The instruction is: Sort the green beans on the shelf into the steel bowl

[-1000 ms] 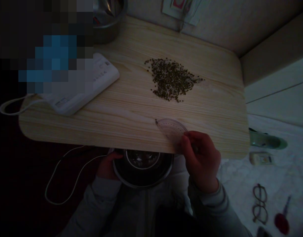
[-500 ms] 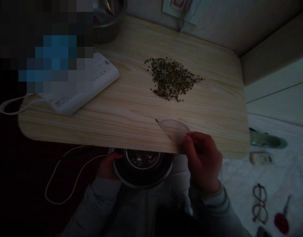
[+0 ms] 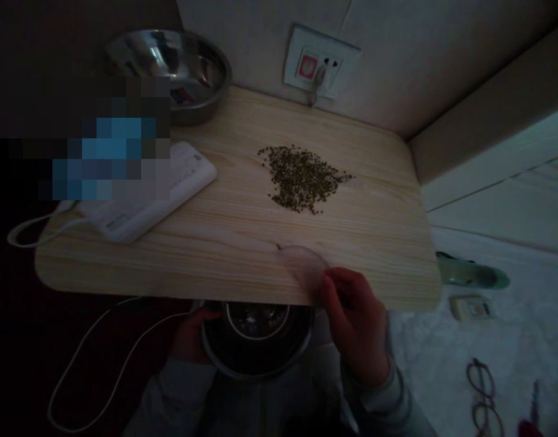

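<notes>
In my right hand point(image 3: 357, 328), thumb and fingers pinch a clear half-round protractor point(image 3: 301, 262), blurred and resting low over the front part of the wooden tabletop point(image 3: 170, 267). At its far left tip lies a tiny dark bean point(image 3: 279, 247). Beyond it spreads a pile of small greenish-brown beans point(image 3: 301, 182). Below the front edge, my left hand point(image 3: 192, 335) grips the left rim of a dark metal bowl point(image 3: 256, 371); the table hides the bowl's far side. Some shiny bits show inside its inner ring, too dim to name.
A white power bank point(image 3: 156, 209) with a cable lies at the left. Behind it stands a steel basin point(image 3: 210, 109). A wall socket point(image 3: 322, 64) holds a plug. To the right, a green bottle-like object point(image 3: 474, 273), a small box point(image 3: 472, 308) and glasses point(image 3: 481, 382) lie on white cloth.
The view has tilted up, showing more of the basin and socket. The protractor looks more blurred, still in my right hand. My left hand stays on the bowl.
</notes>
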`<state>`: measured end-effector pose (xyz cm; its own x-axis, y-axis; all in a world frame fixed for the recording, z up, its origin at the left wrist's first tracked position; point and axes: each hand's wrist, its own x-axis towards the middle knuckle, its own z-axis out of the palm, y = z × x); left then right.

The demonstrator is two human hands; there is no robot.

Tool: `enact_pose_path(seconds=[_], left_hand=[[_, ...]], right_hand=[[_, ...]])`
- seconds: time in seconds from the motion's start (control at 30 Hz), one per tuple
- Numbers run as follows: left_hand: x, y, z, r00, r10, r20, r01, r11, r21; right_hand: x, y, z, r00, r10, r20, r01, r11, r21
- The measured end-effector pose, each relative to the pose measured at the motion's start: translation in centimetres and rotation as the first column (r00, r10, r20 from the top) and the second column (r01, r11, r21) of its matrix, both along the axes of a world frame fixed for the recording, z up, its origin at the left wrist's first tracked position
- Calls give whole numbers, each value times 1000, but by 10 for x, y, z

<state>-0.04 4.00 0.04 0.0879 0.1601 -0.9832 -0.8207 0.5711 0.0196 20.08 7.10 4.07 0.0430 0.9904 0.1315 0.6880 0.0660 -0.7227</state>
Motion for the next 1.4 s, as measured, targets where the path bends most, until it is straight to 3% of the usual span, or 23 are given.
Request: enact_pose_path(seconds=[0.1,0.43,0.7,1.03,1.13,1.4], left_hand=[[0,-2,2,998,-31,-50,32,999,12],[-1,-11,4,996,-70,-59,71,997,13],[2,-28,6,996,-12,-92,29,981,190],[-9,-47,-13,985,-43,-166,82,969,235],[-9,-47,-12,984,-77,-158,111,969,220],[3,-39,-4,968,-22,-250,81,970,228]], right_hand=[[-9,-1,1,999,44,8,-44,999,12],[-13,-1,-5,1000,4,18,-4,1000,7],[-7,2,-7,999,-37,-21,37,999,3],[-5,6,0,996,-55,-69,56,998,9],[-3,7,0,994,-59,-90,59,998,6],[-1,12,3,998,-41,-45,41,999,-7]])
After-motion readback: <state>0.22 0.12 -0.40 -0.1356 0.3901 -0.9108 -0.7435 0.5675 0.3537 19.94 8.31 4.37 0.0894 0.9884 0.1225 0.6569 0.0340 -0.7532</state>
